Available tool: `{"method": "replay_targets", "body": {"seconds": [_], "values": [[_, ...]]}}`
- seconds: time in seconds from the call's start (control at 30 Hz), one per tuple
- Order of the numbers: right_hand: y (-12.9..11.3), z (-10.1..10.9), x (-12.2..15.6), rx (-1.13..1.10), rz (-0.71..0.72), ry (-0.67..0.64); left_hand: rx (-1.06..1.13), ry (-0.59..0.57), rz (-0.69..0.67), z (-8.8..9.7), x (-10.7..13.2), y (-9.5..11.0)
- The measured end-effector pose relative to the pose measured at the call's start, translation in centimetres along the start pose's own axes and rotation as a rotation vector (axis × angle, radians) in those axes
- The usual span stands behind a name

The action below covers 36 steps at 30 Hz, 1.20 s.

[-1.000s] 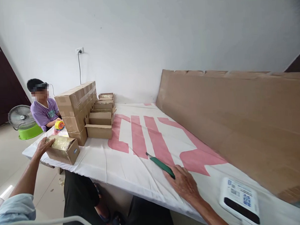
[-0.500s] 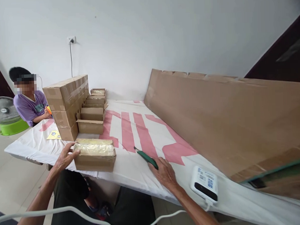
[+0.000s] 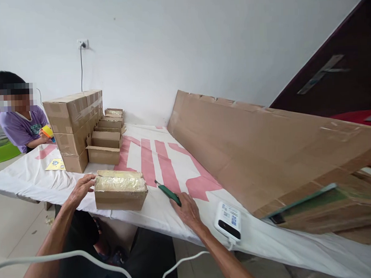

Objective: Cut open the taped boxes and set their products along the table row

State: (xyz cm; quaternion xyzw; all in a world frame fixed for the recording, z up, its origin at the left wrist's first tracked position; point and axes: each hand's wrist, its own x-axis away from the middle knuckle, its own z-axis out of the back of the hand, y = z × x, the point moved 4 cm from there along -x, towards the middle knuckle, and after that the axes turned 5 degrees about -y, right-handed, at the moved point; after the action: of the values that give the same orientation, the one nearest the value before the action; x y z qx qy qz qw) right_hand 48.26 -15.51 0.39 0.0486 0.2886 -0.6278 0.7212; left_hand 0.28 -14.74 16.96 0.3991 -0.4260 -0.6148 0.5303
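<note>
An oblong cardboard box (image 3: 120, 200) stands near the front edge of the table, with shiny clear wrapping over something yellowish showing at its top. My left hand (image 3: 82, 189) is at the left end of this box, its fingers stretched out and not wrapped round it; whether the fingertips touch the cardboard I cannot tell. To the right of the box, my right hand (image 3: 187, 210) grips a green utility knife (image 3: 169, 194). The knife points forward and left, its tip apart from the box.
Taped cartons (image 3: 77, 122) are stacked at the left, beside a row of opened boxes (image 3: 103, 155). A large cardboard sheet (image 3: 249, 149) leans at the right. A white device (image 3: 227, 220) with a cable lies near my right forearm. Across the table's left side is another person (image 3: 23, 124).
My view has turned to the right. Against the tabletop, the oblong box has shifted right, and my left thumb has come off its top. The knife remains in my right hand.
</note>
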Motion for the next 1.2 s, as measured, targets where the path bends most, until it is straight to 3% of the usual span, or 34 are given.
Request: {"method": "replay_targets", "body": {"seconds": [0.37, 0.53, 0.67, 0.9, 1.07, 1.2], "values": [[0.3, -0.2, 0.1, 0.004, 0.014, -0.014, 0.09, 0.015, -0.014, -1.2, -0.7, 0.0], [0.3, -0.2, 0.2, 0.006, -0.02, -0.041, -0.054, 0.043, -0.205, -1.9, -1.0, -0.4], [0.4, -0.3, 0.2, 0.008, -0.023, -0.044, -0.07, 0.071, -0.235, -2.2, -0.8, -0.8], [0.0, 0.0, -0.1, 0.008, 0.005, -0.037, -0.015, 0.002, -0.17, -1.5, -1.0, 0.3], [-0.4, 0.3, -0.4, 0.0, -0.015, -0.029, 0.122, -0.077, -0.003, -0.5, -2.1, -0.7], [-0.5, 0.4, -0.7, -0.021, -0.036, -0.036, 0.157, -0.15, -0.003, -0.4, -2.9, -1.0]]}}
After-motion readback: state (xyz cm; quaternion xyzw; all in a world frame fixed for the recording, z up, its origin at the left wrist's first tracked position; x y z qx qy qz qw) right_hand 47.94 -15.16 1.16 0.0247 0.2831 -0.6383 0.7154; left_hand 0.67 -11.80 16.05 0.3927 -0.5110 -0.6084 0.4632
